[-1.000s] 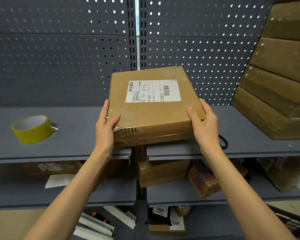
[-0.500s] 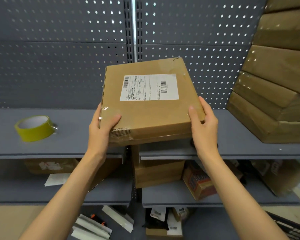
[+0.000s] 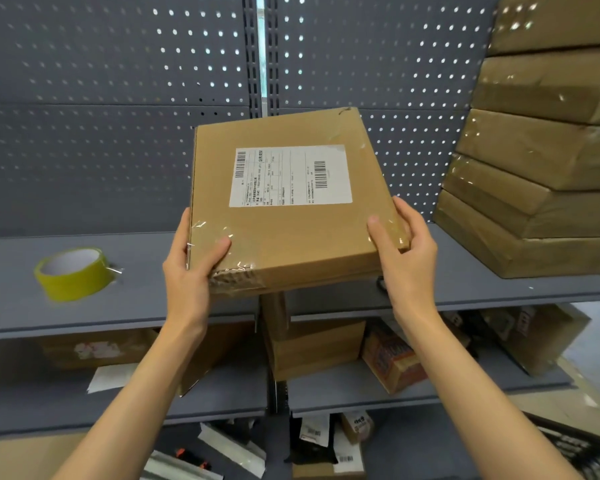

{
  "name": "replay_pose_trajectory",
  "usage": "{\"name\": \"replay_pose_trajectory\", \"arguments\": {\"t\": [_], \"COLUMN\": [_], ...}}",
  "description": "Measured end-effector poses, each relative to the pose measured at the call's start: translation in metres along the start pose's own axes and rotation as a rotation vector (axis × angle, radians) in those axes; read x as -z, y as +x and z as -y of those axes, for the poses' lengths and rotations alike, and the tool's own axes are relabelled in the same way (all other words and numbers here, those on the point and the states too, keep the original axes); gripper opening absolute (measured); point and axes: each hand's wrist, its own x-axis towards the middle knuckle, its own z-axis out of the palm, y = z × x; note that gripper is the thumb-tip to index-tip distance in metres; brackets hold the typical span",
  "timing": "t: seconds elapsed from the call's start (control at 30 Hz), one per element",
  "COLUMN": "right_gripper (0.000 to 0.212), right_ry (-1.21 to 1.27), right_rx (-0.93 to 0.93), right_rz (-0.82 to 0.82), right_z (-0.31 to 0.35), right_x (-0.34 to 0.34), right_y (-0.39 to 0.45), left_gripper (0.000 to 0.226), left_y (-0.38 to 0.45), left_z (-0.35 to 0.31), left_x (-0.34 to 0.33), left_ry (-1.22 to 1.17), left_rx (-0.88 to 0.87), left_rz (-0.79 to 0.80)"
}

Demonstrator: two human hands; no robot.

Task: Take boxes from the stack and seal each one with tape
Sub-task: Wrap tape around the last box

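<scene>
Head view: both hands [image 3: 187, 271] [image 3: 407, 258] grip the tilted box [image 3: 291, 220] by its near corners.

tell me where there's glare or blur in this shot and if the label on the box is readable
Head view: glare glints off the clear tape on the held box near the left hand and right hand, and off the wrapped stack of boxes. The label shows barcodes, but its print is too small to read. The lower shelves look soft, and the edges bend from the wide-angle lens.

Both arms reach forward and up. The left hand [image 3: 187, 271] and right hand [image 3: 407, 258] grip the box [image 3: 291, 223] at its near corners, thumbs on top.
</scene>
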Motion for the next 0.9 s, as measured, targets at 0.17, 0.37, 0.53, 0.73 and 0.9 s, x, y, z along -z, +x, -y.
{"name": "replay_pose_trajectory", "arguments": {"t": [0.17,0.37,0.53,0.73,0.9], "right_gripper": [0.048,0.050,0.046,0.046,0.044], "right_ry": [0.072,0.174,0.263,0.302,0.314], "right_rx": [-0.060,-0.069,-0.057,-0.044,-0.049], "right_rz": [0.051,0.076,0.066,0.085,0.080], "right_z": [0.014,0.032,0.047,0.067,0.093], "right_x": [-0.001,0.007,0.021,0.058,0.098], "right_y": [-0.001,0.014,0.034,0.071,0.109], "left_gripper": [0.069,0.066,0.069,0.066,0.058], "left_y": [0.004,0.009,0.014,0.009,0.002], "left_z": [-0.013,-0.034,-0.055,-0.082,-0.103], "left_x": [0.001,-0.015,-0.037,-0.086,-0.140], "left_ry": [-0.039,-0.069,-0.067,-0.078,-0.116], "left_rx": [-0.007,0.003,-0.026,-0.088,-0.090], "left_rz": [-0.006,0.000,-0.015,-0.062,-0.099]}}
